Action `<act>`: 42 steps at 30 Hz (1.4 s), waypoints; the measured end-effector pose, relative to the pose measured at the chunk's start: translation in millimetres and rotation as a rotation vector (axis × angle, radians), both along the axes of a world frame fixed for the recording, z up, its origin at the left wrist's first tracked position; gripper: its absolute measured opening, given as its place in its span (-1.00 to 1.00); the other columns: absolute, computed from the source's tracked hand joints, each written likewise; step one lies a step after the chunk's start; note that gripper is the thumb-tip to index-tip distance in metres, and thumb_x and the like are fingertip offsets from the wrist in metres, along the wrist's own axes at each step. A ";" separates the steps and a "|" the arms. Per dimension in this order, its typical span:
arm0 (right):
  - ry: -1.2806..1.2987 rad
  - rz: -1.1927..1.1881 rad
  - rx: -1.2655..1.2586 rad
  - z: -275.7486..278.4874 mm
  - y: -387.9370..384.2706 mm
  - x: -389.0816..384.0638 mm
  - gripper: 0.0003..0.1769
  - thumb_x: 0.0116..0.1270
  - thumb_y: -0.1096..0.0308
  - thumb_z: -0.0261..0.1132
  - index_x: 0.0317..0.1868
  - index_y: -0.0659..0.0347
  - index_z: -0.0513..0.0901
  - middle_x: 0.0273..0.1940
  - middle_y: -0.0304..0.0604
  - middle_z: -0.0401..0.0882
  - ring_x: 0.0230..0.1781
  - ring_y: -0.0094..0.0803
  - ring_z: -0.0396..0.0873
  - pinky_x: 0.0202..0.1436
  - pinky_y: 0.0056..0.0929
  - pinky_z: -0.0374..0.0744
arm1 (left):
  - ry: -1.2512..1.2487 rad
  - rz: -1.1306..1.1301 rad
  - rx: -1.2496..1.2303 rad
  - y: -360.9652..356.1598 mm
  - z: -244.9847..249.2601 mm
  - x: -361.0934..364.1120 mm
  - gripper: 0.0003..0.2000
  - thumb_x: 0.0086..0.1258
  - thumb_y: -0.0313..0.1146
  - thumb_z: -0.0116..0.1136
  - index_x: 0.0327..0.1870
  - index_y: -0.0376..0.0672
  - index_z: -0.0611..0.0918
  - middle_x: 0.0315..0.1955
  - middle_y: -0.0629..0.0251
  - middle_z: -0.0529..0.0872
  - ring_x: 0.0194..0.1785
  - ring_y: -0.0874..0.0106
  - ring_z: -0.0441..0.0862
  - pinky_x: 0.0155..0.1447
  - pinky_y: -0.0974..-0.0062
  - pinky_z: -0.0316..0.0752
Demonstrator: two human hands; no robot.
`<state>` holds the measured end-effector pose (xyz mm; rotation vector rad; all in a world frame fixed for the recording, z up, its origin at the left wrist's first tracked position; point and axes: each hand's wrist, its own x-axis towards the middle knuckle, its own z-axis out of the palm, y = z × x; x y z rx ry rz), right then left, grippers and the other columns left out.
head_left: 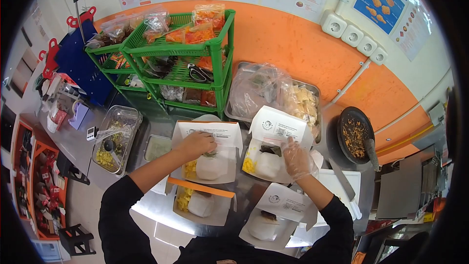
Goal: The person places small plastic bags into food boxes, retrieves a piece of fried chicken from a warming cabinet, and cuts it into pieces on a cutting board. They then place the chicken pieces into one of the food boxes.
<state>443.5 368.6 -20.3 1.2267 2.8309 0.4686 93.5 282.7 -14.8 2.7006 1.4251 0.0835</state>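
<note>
Four open paper food boxes stand on the metal counter. My left hand [199, 144], bare, is over the upper left box [229, 136], its fingers curled just above dark green leaves [211, 154]; anything between them is hidden. My right hand [297, 159], in a clear plastic glove, is at the right side of the upper right box [258, 116], fingers apart, close to a dark leafy piece [271, 149]. White rice [268, 165] and yellow pieces [249, 165] lie in that box. The lower left box [215, 218] and lower right box [288, 200] also hold rice.
A green rack [215, 49] with bagged food and scissors [200, 73] stands behind. At left is a tray of yellow-green food [110, 151]. A bagged tray [254, 88] sits at the back. To the right are a stone mortar [344, 129] and a knife [343, 181] on a white board [352, 180].
</note>
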 end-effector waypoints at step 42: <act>0.116 -0.069 -0.617 -15.2 246.2 -177.4 -0.55 0.24 0.24 0.12 0.10 0.26 0.59 0.11 0.12 0.55 0.15 -0.04 0.53 0.14 -0.10 0.51 | -0.600 0.827 -0.011 -184.2 179.7 45.0 -0.75 0.09 -0.51 0.31 -0.17 -0.16 0.69 -0.09 0.14 0.66 0.01 0.17 0.60 0.08 0.33 0.48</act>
